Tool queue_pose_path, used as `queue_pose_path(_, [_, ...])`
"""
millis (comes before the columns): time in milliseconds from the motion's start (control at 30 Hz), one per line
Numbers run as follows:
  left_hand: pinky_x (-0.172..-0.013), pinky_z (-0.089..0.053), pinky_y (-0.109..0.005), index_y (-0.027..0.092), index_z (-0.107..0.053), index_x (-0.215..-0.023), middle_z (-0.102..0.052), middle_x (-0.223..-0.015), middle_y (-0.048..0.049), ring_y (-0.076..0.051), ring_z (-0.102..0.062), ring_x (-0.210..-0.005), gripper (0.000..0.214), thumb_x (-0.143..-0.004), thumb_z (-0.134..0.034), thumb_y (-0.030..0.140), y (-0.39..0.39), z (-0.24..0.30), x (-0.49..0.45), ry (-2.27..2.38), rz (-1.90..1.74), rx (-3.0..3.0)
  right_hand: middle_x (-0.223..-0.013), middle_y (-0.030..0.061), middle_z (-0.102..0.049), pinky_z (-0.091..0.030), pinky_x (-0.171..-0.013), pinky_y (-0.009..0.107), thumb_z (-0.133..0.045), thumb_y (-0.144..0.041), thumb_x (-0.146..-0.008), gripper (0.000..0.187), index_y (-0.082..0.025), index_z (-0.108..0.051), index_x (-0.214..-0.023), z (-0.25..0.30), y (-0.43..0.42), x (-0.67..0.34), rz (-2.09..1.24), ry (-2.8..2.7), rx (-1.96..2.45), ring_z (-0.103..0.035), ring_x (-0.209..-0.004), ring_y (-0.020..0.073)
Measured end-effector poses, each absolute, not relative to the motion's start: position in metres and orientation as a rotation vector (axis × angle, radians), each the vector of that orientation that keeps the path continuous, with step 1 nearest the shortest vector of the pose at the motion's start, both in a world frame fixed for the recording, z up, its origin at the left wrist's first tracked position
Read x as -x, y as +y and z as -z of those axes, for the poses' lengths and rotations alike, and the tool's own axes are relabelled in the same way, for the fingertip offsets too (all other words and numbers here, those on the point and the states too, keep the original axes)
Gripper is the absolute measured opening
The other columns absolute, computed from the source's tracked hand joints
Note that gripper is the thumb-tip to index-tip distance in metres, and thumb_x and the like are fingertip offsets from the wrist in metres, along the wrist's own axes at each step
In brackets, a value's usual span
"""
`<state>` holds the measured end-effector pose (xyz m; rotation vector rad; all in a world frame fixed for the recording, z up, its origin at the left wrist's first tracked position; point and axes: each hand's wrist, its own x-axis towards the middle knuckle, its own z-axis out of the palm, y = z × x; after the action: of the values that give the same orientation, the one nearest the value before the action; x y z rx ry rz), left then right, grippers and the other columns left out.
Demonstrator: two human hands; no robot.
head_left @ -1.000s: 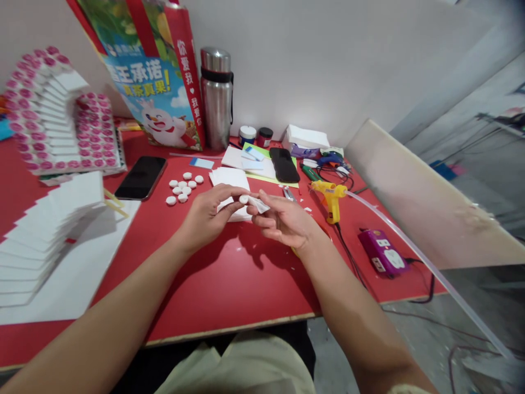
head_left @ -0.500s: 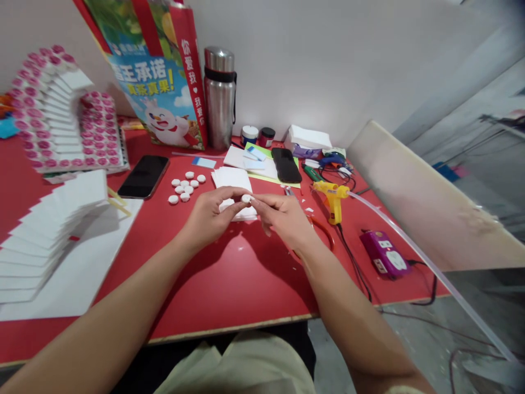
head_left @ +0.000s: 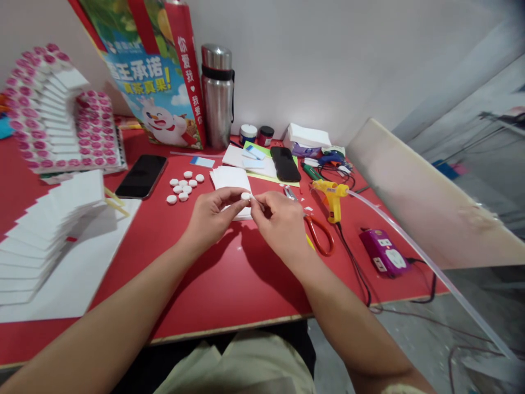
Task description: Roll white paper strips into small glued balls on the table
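Note:
Above the red table (head_left: 229, 284), my left hand (head_left: 211, 214) pinches a small white round disc (head_left: 245, 196) between thumb and forefinger. My right hand (head_left: 280, 224) meets it from the right, its fingertips closed on the same disc. Under the hands lies a small stack of white cards (head_left: 230, 178). Several more white discs (head_left: 182, 185) lie loose to the left of that stack.
Red-handled scissors (head_left: 318, 232) and a yellow glue gun (head_left: 332, 197) lie right of my hands, with a purple power strip (head_left: 383, 253) beyond. Two black phones (head_left: 141, 176) (head_left: 285, 164), a steel flask (head_left: 217, 96), a printed bag (head_left: 158, 82) and fanned white cards (head_left: 49, 219) surround the area.
My right hand has turned palm down and closed onto the disc. The white paper scrap it held a second ago is out of sight. The scissors now show beside it.

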<state>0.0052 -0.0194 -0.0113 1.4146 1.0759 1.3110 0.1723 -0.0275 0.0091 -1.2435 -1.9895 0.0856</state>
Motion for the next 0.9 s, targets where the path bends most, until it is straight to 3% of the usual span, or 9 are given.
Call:
queue_pose_path(200, [-0.076, -0.058, -0.032, 0.014, -0.078, -0.097, -0.079, -0.090, -0.0081, -0.020, -0.072, -0.082, 0.033, -0.075, -0.084, 0.038, -0.019, 0.011, -0.007, 1.036, -1.327, -1.264, -0.084, 0.0091, -0.072, -0.041, -0.068, 0.031, -0.051, -0.020, -0.098, 0.018, -0.018, -0.066, -0.089, -0.009, -0.030, -0.171, 0.112, -2.149, 1.241, -0.062, -0.076, 0.0200])
queue_pose_path(433, [-0.073, -0.058, -0.031, 0.015, -0.078, -0.085, -0.078, -0.084, -0.0076, -0.020, -0.071, -0.077, 0.033, -0.066, -0.091, 0.038, -0.019, 0.006, -0.004, 1.060, -1.362, -1.286, -0.084, 0.0063, -0.072, -0.046, -0.071, 0.030, -0.052, -0.019, -0.097, 0.016, -0.019, -0.069, -0.097, -0.012, -0.027, -0.179, -0.076, -2.165, 1.035, -0.064, -0.077, 0.0182])
queue_pose_path(533, [-0.068, -0.058, -0.030, 0.016, -0.076, -0.075, -0.077, -0.076, -0.0065, -0.019, -0.070, -0.071, 0.025, -0.069, -0.087, 0.037, -0.021, 0.000, -0.004, 1.064, -1.401, -1.297, -0.088, 0.0068, -0.073, -0.048, -0.072, 0.029, -0.051, -0.019, -0.099, 0.018, -0.018, -0.069, -0.098, -0.016, -0.034, -0.175, -0.158, -2.200, 0.975, -0.066, -0.079, 0.0175])
queue_pose_path(767, [-0.059, -0.056, -0.025, 0.016, -0.074, -0.069, -0.075, -0.068, -0.0026, -0.016, -0.069, -0.064, 0.004, -0.071, -0.076, 0.019, -0.028, -0.006, -0.010, 1.239, -1.437, -1.349, -0.084, 0.0098, -0.071, -0.039, -0.060, 0.030, -0.047, -0.021, -0.099, 0.024, -0.015, -0.070, -0.095, -0.014, -0.042, -0.163, 0.108, -2.257, 1.141, -0.060, -0.068, 0.0184])
queue_pose_path(900, [-0.055, -0.054, -0.024, 0.015, -0.071, -0.066, -0.074, -0.065, -0.0013, -0.015, -0.067, -0.060, 0.004, -0.070, -0.071, 0.014, -0.026, 0.000, -0.011, 1.286, -1.408, -1.347, -0.083, 0.0112, -0.070, -0.038, -0.061, 0.031, -0.042, -0.022, -0.104, 0.032, -0.013, -0.070, -0.093, -0.006, -0.040, -0.161, 0.054, -2.300, 1.152, -0.061, -0.068, 0.0188])
